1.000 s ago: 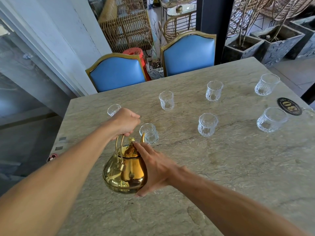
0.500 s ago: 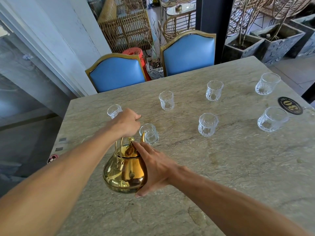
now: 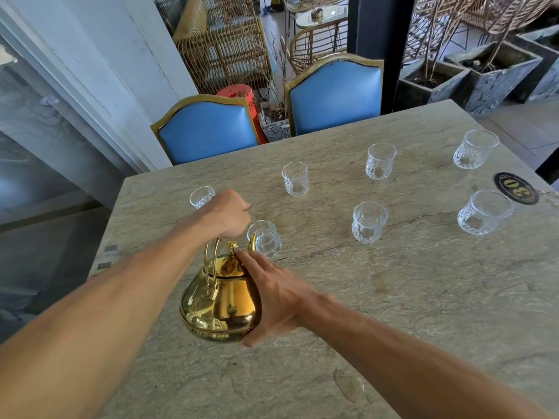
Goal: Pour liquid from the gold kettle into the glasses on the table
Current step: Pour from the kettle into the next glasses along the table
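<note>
A gold kettle [image 3: 219, 309] hangs tilted forward above the stone table [image 3: 393, 297]. My left hand [image 3: 227, 213] is shut on its wire handle from above. My right hand [image 3: 272, 294] lies flat against the kettle's right side, with the index finger on the lid by the knob. The spout tip sits at the rim of the nearest glass [image 3: 267, 244]. Several other clear cut glasses stand upright: one at the far left [image 3: 201, 197], one behind [image 3: 295, 179], one in the middle [image 3: 369, 222] and more to the right.
A round black coaster with the number 30 [image 3: 516, 188] lies near the table's right edge. Two blue chairs [image 3: 208, 131] [image 3: 334, 93] stand at the far side. Stone planters [image 3: 472, 77] and rattan furniture are beyond.
The kettle and both hands have hardly shifted; my left hand sits slightly higher on the handle and the far-left glass shows more.
</note>
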A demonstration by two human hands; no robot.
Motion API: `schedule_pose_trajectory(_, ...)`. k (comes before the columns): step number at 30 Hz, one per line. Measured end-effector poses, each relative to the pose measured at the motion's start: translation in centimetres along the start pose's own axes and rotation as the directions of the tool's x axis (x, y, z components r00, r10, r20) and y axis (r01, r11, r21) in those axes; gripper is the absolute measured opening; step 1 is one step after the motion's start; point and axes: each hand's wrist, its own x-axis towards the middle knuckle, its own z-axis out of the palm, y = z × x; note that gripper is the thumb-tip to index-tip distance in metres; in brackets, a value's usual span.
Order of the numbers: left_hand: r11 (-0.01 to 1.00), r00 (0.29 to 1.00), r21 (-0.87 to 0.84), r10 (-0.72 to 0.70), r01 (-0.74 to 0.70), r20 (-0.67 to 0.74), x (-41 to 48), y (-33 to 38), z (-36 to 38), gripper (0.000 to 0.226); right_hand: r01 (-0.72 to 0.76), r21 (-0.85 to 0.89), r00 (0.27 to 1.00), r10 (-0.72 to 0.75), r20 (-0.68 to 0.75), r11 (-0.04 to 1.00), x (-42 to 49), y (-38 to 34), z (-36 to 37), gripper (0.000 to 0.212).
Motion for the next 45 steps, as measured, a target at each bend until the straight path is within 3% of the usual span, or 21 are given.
schedule_pose_trajectory(24, 0.999, 0.998, -0.036, -0.008, 0.010, 0.056, 0.64, 0.25, -0.25, 0.047, 0.014, 0.008, 1.000, -0.014, -0.004, 1.000, -0.43, 0.11, -0.39, 0.153)
schedule_pose_trajectory(45, 0.999, 1.000, -0.052, 0.002, -0.001, 0.022, -0.12, -0.20, -0.06, 0.048, 0.054, -0.021, 0.998, -0.055, -0.029, 0.998, -0.53, 0.50, 0.24, 0.152)
